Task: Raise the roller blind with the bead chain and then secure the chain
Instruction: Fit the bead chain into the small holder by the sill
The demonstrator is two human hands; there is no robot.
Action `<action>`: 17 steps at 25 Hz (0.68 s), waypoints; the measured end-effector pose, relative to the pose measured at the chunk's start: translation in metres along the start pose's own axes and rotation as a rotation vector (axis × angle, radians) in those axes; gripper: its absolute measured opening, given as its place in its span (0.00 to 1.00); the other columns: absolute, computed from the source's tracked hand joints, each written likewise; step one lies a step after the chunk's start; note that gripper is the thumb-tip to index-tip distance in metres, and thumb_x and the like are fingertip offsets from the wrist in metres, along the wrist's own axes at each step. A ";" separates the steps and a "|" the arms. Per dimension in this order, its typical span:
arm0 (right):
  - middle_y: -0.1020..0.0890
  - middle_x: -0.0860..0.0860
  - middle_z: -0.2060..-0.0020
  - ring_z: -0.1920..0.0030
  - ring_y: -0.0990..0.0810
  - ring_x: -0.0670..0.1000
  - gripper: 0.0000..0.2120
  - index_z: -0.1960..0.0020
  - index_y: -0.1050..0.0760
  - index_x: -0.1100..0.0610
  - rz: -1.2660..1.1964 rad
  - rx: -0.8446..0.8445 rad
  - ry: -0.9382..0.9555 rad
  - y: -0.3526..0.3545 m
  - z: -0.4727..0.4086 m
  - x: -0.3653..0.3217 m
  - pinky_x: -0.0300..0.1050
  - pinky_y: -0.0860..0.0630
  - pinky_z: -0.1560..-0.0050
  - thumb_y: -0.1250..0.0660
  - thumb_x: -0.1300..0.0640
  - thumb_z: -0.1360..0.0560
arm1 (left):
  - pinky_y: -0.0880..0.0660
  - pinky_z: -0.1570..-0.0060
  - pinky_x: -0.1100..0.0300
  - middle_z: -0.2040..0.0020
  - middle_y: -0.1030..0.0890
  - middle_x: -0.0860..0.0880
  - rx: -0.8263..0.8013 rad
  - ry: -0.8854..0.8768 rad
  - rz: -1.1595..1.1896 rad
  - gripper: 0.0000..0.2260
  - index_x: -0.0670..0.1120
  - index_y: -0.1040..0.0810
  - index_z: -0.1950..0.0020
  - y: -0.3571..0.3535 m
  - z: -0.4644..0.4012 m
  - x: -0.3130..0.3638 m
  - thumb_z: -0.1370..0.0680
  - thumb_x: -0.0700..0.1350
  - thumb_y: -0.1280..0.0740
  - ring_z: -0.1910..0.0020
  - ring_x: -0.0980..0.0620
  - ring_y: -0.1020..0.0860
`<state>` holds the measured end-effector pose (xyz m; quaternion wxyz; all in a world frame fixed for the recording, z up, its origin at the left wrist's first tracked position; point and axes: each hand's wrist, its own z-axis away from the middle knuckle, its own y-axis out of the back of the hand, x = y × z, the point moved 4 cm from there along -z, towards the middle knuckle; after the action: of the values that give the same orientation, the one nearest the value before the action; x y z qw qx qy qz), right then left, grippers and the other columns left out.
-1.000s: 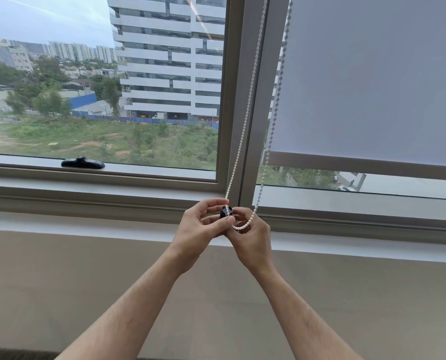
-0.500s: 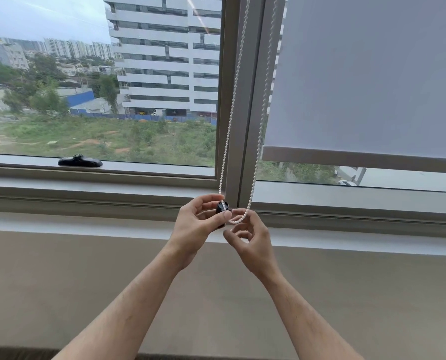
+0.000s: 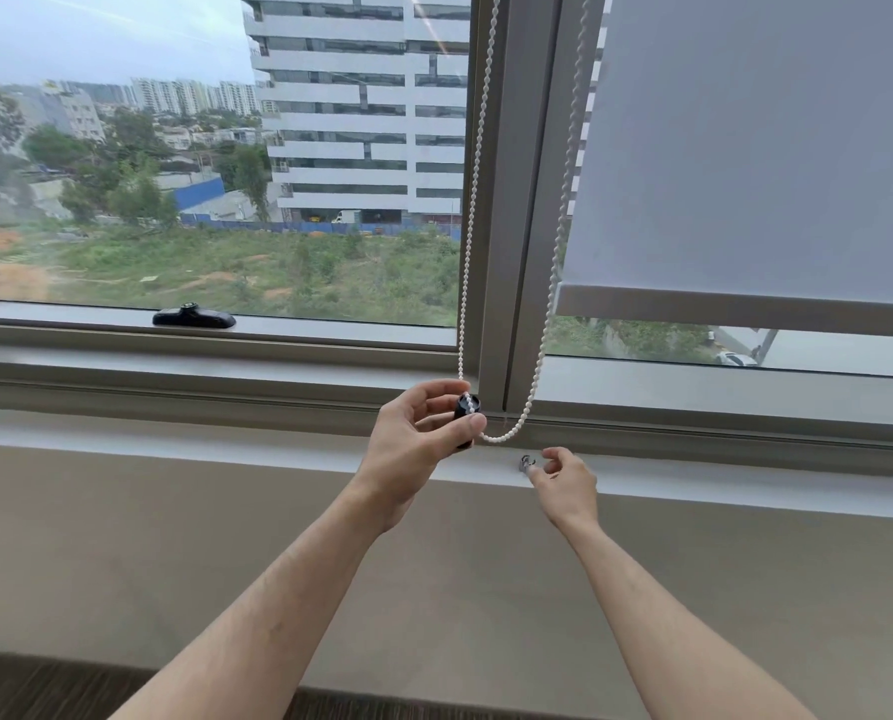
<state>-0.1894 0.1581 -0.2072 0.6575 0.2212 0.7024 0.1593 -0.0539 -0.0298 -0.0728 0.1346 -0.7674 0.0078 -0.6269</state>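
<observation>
My left hand point(image 3: 416, 439) pinches a small black chain weight point(image 3: 467, 417) between thumb and forefinger, fingers closed on it, with the white bead chain point(image 3: 551, 304) threaded through it; I judge the grip is there to keep the loop taut and steady while it gets fastened. The chain runs up along the grey window mullion point(image 3: 507, 210) in two strands and sags into a short loop just right of the weight. My right hand point(image 3: 566, 483) hangs lower, apart from the chain, fingers loosely curled and half open, holding nothing, tips just beside a small metal clip point(image 3: 526, 463) on the white sill point(image 3: 226, 449). That looks like the anchor point for securing the chain. The roller blind point(image 3: 756, 148) covers most of the right pane, its bottom bar point(image 3: 735, 310) sitting low with only a strip of glass showing beneath, so raising looks hardly done, if at all. Left pane is uncovered: tower block, scrub ground, a black window handle point(image 3: 194, 318) on the frame. Beige wall below the sill, dark carpet at the bottom edge.
</observation>
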 end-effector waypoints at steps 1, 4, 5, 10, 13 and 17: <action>0.20 0.55 0.54 0.49 0.21 0.57 0.17 0.39 0.21 0.61 0.040 -0.010 0.002 -0.004 -0.004 0.003 0.48 0.27 0.45 0.29 0.55 0.25 | 0.20 0.46 0.49 0.55 0.17 0.50 -0.008 0.003 0.000 0.15 0.51 0.16 0.49 -0.001 0.000 0.000 0.33 0.41 0.22 0.55 0.49 0.18; 0.20 0.59 0.45 0.43 0.22 0.59 0.19 0.36 0.23 0.60 0.143 -0.047 0.018 -0.016 -0.014 0.010 0.49 0.29 0.42 0.31 0.54 0.25 | 0.19 0.47 0.50 0.56 0.16 0.51 -0.041 0.013 -0.013 0.15 0.51 0.16 0.48 -0.003 0.002 -0.002 0.33 0.41 0.22 0.56 0.49 0.18; 0.21 0.60 0.44 0.42 0.23 0.60 0.19 0.36 0.23 0.61 0.170 -0.059 0.029 -0.020 -0.016 0.010 0.50 0.28 0.42 0.31 0.54 0.25 | 0.19 0.47 0.50 0.56 0.17 0.51 -0.044 0.015 -0.018 0.15 0.50 0.16 0.47 -0.003 0.003 -0.003 0.33 0.41 0.22 0.56 0.49 0.18; 0.18 0.62 0.47 0.45 0.21 0.63 0.11 0.47 0.19 0.64 0.245 -0.045 0.023 -0.030 -0.028 0.013 0.49 0.26 0.48 0.32 0.57 0.25 | 0.20 0.45 0.49 0.53 0.17 0.48 -0.047 0.022 -0.006 0.16 0.48 0.17 0.45 0.001 0.008 -0.001 0.32 0.40 0.23 0.54 0.49 0.18; 0.17 0.62 0.49 0.47 0.20 0.62 0.08 0.50 0.19 0.63 0.217 -0.026 0.006 -0.030 -0.031 0.015 0.49 0.26 0.48 0.31 0.60 0.26 | 0.20 0.44 0.49 0.51 0.18 0.45 -0.041 0.019 0.002 0.16 0.48 0.17 0.45 0.001 0.009 0.003 0.32 0.39 0.23 0.53 0.49 0.18; 0.16 0.59 0.51 0.50 0.20 0.59 0.09 0.49 0.20 0.62 0.084 0.007 0.006 -0.023 -0.026 0.009 0.47 0.26 0.49 0.30 0.58 0.26 | 0.20 0.44 0.50 0.50 0.18 0.45 -0.048 0.025 0.007 0.16 0.48 0.17 0.45 -0.002 0.009 0.003 0.32 0.39 0.23 0.53 0.50 0.18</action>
<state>-0.2184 0.1446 -0.2246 0.6474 0.2525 0.6949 0.1850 -0.0451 -0.0263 -0.0715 0.1181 -0.7624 0.0273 -0.6357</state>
